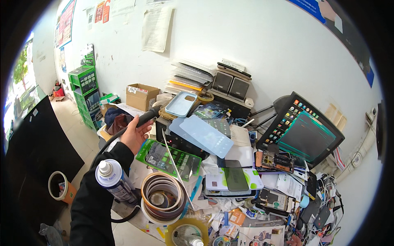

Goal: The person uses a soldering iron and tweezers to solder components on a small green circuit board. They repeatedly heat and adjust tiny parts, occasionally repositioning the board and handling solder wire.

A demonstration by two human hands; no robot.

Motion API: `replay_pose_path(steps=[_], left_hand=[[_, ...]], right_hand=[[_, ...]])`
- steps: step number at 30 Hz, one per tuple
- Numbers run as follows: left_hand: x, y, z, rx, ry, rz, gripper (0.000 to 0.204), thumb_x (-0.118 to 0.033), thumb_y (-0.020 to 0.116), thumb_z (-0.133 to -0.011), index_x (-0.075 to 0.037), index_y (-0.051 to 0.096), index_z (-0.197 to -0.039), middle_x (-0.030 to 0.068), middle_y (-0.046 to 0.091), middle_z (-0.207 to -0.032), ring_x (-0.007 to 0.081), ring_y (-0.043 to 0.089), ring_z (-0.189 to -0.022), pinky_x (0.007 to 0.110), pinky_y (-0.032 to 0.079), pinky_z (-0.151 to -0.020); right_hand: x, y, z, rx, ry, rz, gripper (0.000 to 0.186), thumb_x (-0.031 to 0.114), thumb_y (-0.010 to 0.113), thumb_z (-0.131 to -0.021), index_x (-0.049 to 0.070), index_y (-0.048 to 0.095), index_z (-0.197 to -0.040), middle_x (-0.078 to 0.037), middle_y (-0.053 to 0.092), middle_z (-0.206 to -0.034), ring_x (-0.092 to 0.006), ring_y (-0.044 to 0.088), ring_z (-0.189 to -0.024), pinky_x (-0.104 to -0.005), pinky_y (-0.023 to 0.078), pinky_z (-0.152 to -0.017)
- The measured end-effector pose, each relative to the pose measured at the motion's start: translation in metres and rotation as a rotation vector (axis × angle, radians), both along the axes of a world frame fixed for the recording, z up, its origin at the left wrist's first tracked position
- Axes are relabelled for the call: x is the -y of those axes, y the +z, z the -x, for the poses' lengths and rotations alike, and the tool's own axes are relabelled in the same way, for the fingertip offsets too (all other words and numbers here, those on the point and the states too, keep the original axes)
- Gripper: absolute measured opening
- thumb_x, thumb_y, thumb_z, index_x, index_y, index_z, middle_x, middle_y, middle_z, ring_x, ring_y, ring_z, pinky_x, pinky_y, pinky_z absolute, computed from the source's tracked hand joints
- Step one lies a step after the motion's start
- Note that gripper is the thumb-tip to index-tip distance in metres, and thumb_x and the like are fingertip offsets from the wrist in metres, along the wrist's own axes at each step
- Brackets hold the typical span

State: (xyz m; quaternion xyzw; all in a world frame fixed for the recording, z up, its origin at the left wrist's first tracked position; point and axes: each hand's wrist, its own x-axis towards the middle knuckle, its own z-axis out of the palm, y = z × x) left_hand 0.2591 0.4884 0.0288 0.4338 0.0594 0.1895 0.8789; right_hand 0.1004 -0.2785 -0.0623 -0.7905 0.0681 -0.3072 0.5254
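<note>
My left hand [135, 134] is closed round the black handle of a hot-air gun [148, 116], whose thick black hose [107, 144] runs back along my forearm. Just behind the gun's tip lies a pale blue phone case [180, 104]. Below my left hand is a green-and-black packet [169, 160], with a thin flat blade-like strip [175, 166] leaning across it. Only part of my right hand [294, 240] shows at the lower edge, beside a printed card [262, 236]; its fingers are mostly hidden.
A spray can [117, 184] and stacked tape rolls [163, 196] stand near my left forearm. Pale blue sheets [209, 135], opened phones [276, 201] and tangled cables [328, 190] crowd the bench. A tilted monitor [301, 129] stands right; a bin [62, 187] is on the floor.
</note>
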Motion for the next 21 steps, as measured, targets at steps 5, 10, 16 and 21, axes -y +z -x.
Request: replay_pose_path(steps=[5, 10, 16, 21], left_hand=[[0.003, -0.005, 0.023, -0.128, -0.041, 0.112, 0.066, -0.063, 0.049, -0.104, -0.007, 0.056, -0.138, 0.0155, 0.069, -0.129, 0.023, 0.066, -0.113, 0.035, 0.052, -0.087], [-0.004, 0.005, 0.079, -0.112, -0.22, 0.265, 0.099, -0.073, 0.051, -0.097, 0.008, 0.038, -0.151, 0.0328, 0.048, -0.149, 0.0411, 0.053, -0.137, 0.048, 0.044, -0.116], [-0.023, 0.069, 0.162, -0.026, -0.074, 0.15, 0.093, -0.074, 0.044, -0.099, 0.004, 0.046, -0.148, 0.0286, 0.05, -0.15, 0.0401, 0.051, -0.139, 0.05, 0.04, -0.118], [0.066, 0.154, 0.208, 0.313, 0.353, -0.132, 0.082, -0.064, 0.052, -0.102, 0.003, 0.044, -0.149, 0.0261, 0.046, -0.152, 0.0361, 0.042, -0.146, 0.047, 0.032, -0.125]], right_hand=[[0.007, -0.011, 0.011, 0.271, 0.006, 0.307, 0.04, 0.028, 0.054, -0.109, 0.001, 0.059, -0.137, -0.015, 0.071, -0.119, -0.0247, 0.07, -0.1, -0.0392, 0.061, -0.082], [0.024, -0.013, 0.009, -0.252, 0.053, -0.34, 0.037, 0.03, 0.047, -0.11, 0.006, 0.067, -0.129, -0.012, 0.074, -0.112, -0.0344, 0.068, -0.111, -0.0394, 0.059, -0.096], [-0.004, -0.006, 0.01, 0.156, -0.073, 0.243, 0.035, 0.028, 0.048, -0.11, 0.002, 0.065, -0.129, -0.012, 0.074, -0.114, -0.0171, 0.067, -0.083, -0.0296, 0.052, -0.068], [-0.021, 0.02, 0.02, 0.18, 0.036, 0.133, 0.03, 0.013, 0.05, -0.102, -0.002, 0.069, -0.121, -0.018, 0.074, -0.115, -0.0222, 0.069, -0.082, -0.035, 0.055, -0.073]])
